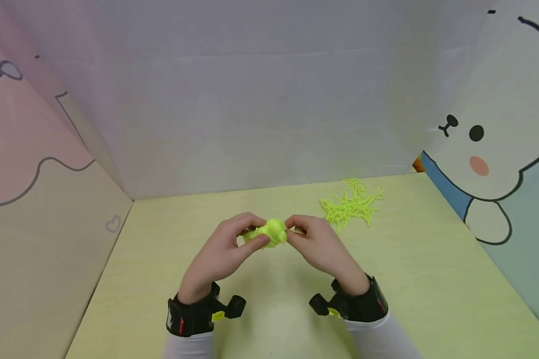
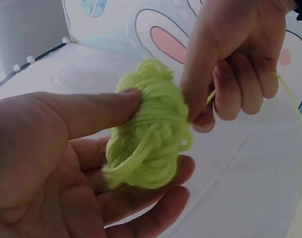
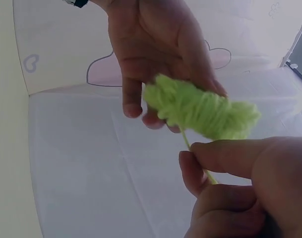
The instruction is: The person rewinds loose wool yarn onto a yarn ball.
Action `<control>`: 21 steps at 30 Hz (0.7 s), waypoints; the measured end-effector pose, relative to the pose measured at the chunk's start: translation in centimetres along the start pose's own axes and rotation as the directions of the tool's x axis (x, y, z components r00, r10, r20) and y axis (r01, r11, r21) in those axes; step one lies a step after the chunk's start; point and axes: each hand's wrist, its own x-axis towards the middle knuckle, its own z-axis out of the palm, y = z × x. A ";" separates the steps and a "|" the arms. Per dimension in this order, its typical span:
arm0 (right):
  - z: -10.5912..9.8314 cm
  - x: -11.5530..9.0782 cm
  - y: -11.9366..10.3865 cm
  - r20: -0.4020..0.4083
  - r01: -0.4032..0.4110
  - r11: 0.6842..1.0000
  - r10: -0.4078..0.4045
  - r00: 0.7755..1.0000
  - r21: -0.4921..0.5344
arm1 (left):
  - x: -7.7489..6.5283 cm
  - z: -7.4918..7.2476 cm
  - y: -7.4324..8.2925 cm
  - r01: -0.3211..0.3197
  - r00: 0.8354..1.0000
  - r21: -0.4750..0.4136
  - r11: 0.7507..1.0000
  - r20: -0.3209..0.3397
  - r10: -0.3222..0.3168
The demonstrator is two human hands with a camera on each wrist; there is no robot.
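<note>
A small wound bundle of neon yellow-green yarn (image 1: 276, 230) is held above the table in front of me. My left hand (image 1: 226, 244) pinches it, thumb on the near side and fingers behind. In the left wrist view the wraps of the bundle (image 2: 151, 129) circle its middle, with looser loops at the ends. Close beside it, my right hand (image 1: 316, 244) pinches the yarn strand (image 3: 186, 139) between thumb and index finger. That strand runs from the bundle (image 3: 205, 111) through the curled right fingers. In the left wrist view it trails out past the right hand (image 2: 235, 64).
A loose, tangled pile of the same yarn (image 1: 351, 204) lies on the pale yellow table (image 1: 170, 224), toward the back right. White fabric walls (image 1: 269, 114) stand behind and at both sides, with cartoon prints. Each wrist wears a black camera strap (image 1: 190, 314).
</note>
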 end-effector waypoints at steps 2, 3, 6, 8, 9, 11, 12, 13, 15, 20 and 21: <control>-0.3 0.0 0.0 0.007 -0.014 1.000 0.014 1.000 0.001 | -0.2 -0.5 -0.1 0.010 0.999 -0.013 1.000 0.046 -0.009; -0.4 0.0 -0.1 0.008 -0.023 1.000 0.023 1.000 0.005 | -0.2 -0.6 -0.2 0.007 0.998 -0.018 1.000 0.063 -0.006; -0.7 0.0 0.0 0.018 -0.048 0.999 0.048 0.999 0.014 | -0.1 -0.7 -0.3 -0.009 0.995 -0.022 1.000 0.099 0.011; -0.8 0.1 0.0 0.018 -0.058 0.998 0.058 0.998 0.014 | -0.1 -0.5 -0.2 -0.014 0.993 -0.024 1.000 0.119 0.017; -0.8 0.1 0.0 0.017 -0.062 0.998 0.062 0.998 0.013 | -0.1 -0.5 -0.2 -0.015 0.991 -0.020 1.000 0.129 0.017; -0.9 0.1 0.1 0.010 -0.067 0.998 0.067 0.998 0.017 | -0.1 -0.4 -0.1 -0.003 0.989 -0.004 1.000 0.150 0.004; -0.9 0.1 0.1 0.004 -0.067 0.998 0.066 0.998 0.021 | -0.1 -0.3 -0.1 0.001 0.988 0.007 1.000 0.153 -0.002; -0.9 0.0 0.1 -0.003 -0.066 0.997 0.066 0.998 0.028 | -0.1 -0.3 0.0 0.008 0.988 0.017 1.000 0.155 -0.010; -0.9 0.0 -0.1 -0.017 -0.059 0.997 0.060 0.998 0.044 | -0.1 -0.2 0.0 0.020 0.989 0.036 0.999 0.146 -0.025; -0.8 -0.5 -0.5 -0.058 -0.023 0.998 0.026 0.998 0.056 | 0.2 0.2 0.1 0.047 0.995 0.063 0.997 0.086 -0.052; -0.7 -0.5 -0.5 -0.069 -0.019 0.999 0.023 0.997 0.050 | 0.3 0.3 0.1 0.054 0.996 0.068 0.996 0.073 -0.059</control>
